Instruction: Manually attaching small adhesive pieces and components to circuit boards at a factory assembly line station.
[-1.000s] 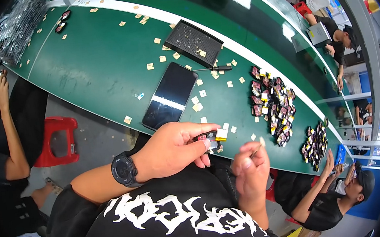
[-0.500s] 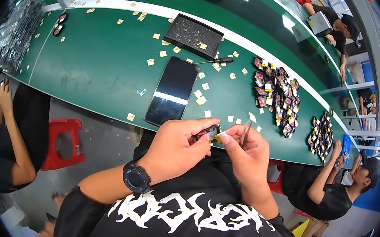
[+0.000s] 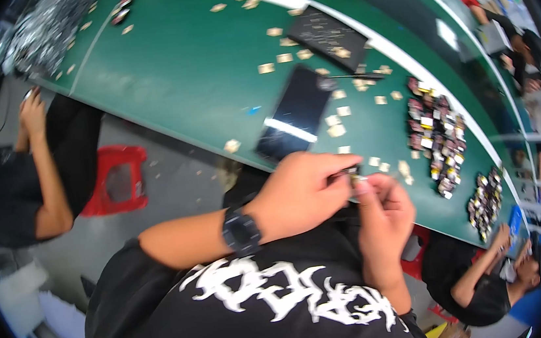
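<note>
In front of my chest my two hands meet near the table's edge. My left hand (image 3: 302,189), with a black watch at the wrist, is closed round a small black casing (image 3: 350,171), mostly hidden by fingers. My right hand (image 3: 387,213) pinches a small pale-yellow tab (image 3: 359,178) against that casing; motion blur hides where the two join. Tweezers showed between the right fingers half a second ago but cannot be made out now. Beyond my hands a black tablet (image 3: 291,117) lies on the green table (image 3: 187,65).
A black tray (image 3: 329,39) and a screwdriver (image 3: 367,76) lie past the tablet, with pale square pieces scattered around. Two heaps of small black parts, a larger heap (image 3: 439,138) and a smaller heap (image 3: 487,205), are at right. A red stool (image 3: 113,182) and co-workers flank me.
The whole view has shifted, so the table and my hands appear further right, with blur. My right fingers have closed in on the casing; the tweezers no longer show clearly.
</note>
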`<state>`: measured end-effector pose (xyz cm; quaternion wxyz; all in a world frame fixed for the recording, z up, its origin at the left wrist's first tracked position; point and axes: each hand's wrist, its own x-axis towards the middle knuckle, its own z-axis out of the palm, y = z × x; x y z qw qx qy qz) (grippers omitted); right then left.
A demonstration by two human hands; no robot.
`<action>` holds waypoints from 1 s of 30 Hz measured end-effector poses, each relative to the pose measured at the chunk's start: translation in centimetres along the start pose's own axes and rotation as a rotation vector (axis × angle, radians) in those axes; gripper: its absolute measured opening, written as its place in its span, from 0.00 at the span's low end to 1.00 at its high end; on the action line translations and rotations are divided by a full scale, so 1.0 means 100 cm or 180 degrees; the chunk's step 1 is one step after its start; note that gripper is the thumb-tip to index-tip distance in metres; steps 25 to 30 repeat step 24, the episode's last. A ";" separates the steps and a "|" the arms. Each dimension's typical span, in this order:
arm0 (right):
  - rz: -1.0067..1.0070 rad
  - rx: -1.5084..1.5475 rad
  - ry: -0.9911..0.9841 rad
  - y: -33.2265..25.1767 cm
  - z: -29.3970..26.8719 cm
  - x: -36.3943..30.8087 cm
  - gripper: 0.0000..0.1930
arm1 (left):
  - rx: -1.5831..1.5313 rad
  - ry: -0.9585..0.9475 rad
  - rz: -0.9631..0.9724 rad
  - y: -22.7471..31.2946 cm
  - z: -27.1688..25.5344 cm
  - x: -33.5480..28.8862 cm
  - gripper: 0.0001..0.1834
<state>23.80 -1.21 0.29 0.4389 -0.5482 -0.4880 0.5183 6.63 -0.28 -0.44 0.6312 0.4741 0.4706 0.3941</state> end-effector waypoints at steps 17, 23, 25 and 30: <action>0.0458 0.0725 0.0150 0.026 -0.001 0.022 0.08 | 0.0619 0.0237 0.1086 -0.010 -0.008 0.010 0.22; 0.0993 0.0995 -0.0431 0.026 -0.011 0.033 0.14 | 0.0838 -0.0373 0.0912 -0.001 -0.016 0.011 0.24; 0.1096 0.1093 -0.0624 0.028 -0.018 0.036 0.13 | 0.0913 -0.0425 0.0827 0.000 -0.016 0.013 0.25; 0.1096 0.1093 -0.0624 0.028 -0.018 0.036 0.13 | 0.0913 -0.0425 0.0827 0.000 -0.016 0.013 0.25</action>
